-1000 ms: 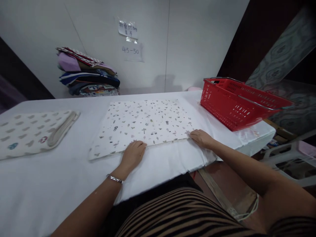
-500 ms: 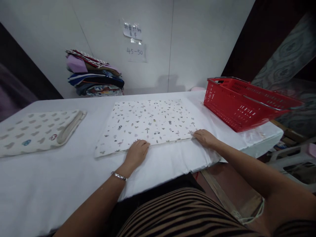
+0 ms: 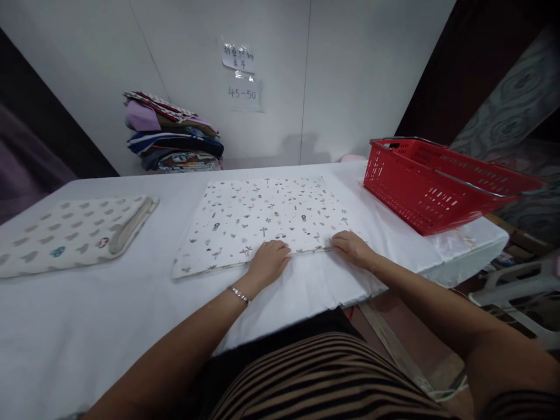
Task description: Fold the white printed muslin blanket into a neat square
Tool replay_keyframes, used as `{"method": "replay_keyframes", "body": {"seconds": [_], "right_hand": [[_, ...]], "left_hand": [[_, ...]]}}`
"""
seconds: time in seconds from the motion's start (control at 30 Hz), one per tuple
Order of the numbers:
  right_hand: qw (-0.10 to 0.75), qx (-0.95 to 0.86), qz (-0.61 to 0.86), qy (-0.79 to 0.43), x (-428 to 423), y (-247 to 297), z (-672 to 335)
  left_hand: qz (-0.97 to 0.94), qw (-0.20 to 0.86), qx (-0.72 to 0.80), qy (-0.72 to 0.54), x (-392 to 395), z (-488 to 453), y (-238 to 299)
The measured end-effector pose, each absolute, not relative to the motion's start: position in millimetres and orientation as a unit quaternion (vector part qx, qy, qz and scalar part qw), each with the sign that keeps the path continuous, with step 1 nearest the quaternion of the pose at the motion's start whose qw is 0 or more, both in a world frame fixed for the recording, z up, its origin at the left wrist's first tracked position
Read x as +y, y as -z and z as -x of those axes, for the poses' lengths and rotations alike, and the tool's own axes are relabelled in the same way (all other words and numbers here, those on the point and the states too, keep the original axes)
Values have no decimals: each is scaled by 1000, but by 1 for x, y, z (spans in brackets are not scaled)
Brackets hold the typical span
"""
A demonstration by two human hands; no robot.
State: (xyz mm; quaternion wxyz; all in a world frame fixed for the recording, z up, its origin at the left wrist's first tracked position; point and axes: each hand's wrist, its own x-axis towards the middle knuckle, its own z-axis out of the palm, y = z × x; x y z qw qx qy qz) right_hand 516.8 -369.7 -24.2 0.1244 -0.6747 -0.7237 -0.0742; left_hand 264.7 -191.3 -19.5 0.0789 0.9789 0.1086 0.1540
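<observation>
A white folded cloth [image 3: 262, 216] printed with small palm trees, birds and plants lies flat on the table in front of me. At the middle of its near edge, my left hand [image 3: 269, 259] has its fingers closed over the fabric; a silver bracelet is on that wrist. My right hand [image 3: 352, 249] grips the same edge farther right, close to the near right corner, its fingertips curled on the cloth. Both thumbs are mostly hidden. A short stretch of edge shows between the two hands.
To the left lies a folded cream blanket [image 3: 74, 236] with grey cloud-like shapes. A stack of folded fabrics [image 3: 175, 137] stands against the wall. On the right sits a red plastic basket [image 3: 406, 189] near the end of the white-covered table [image 3: 144, 326]. Paper signs [image 3: 242, 93] hang on the wall.
My left hand has slid right along the near edge, and my right hand has shifted a little left, so they are closer together. The view has turned slightly.
</observation>
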Motion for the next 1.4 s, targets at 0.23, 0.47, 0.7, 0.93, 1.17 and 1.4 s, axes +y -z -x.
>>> {"method": "replay_keyframes", "body": {"seconds": [0.23, 0.47, 0.7, 0.93, 1.17, 1.4], "right_hand": [[126, -722, 677, 63, -355, 31, -510], [150, -722, 673, 58, -353, 30, -508], [148, -709, 684, 89, -356, 33, -504], [106, -728, 673, 82, -353, 30, -504], [77, -744, 659, 78, -350, 27, -507], [77, -752, 646, 107, -351, 32, -512]], "left_hand": [[-982, 78, 105, -139, -212, -311, 28], [-982, 69, 127, -122, -213, -322, 28], [-981, 61, 125, -136, -216, -322, 32], [-984, 47, 113, -133, -214, -329, 35], [-984, 12, 98, -148, -215, -331, 41], [-990, -1, 52, -128, -218, -334, 37]]}}
